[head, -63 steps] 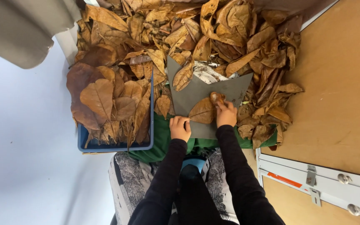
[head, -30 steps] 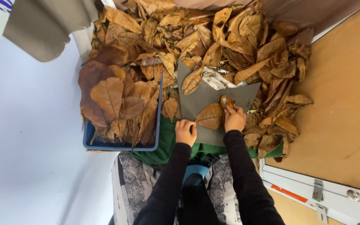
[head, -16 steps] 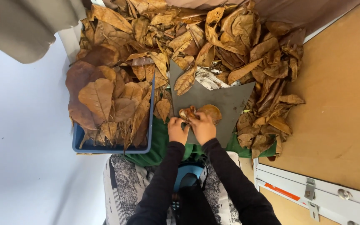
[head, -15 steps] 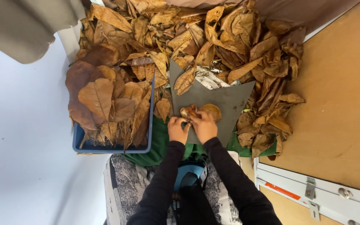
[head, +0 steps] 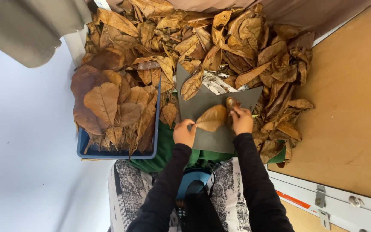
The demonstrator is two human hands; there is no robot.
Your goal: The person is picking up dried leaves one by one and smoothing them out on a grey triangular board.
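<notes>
A dry brown leaf (head: 211,119) lies across a grey sheet (head: 211,137) in front of me. My left hand (head: 184,132) pinches the leaf's left tip, at its stem end. My right hand (head: 241,120) presses on the right end of the leaf, where it meets a smaller curled leaf (head: 231,103). Both arms are in black sleeves. A heap of dry brown leaves (head: 220,47) lies beyond the sheet and along its right side.
A blue bin (head: 117,154) on the left is piled with large brown leaves. A green cloth (head: 165,148) lies under the sheet. A wooden board (head: 353,111) is on the right, and a white cabinet edge with metal latches (head: 323,195) at lower right.
The hands had come together over the leaf half a second ago. They have now spread apart, the right hand moving right, stretching the leaf flat on the grey sheet.
</notes>
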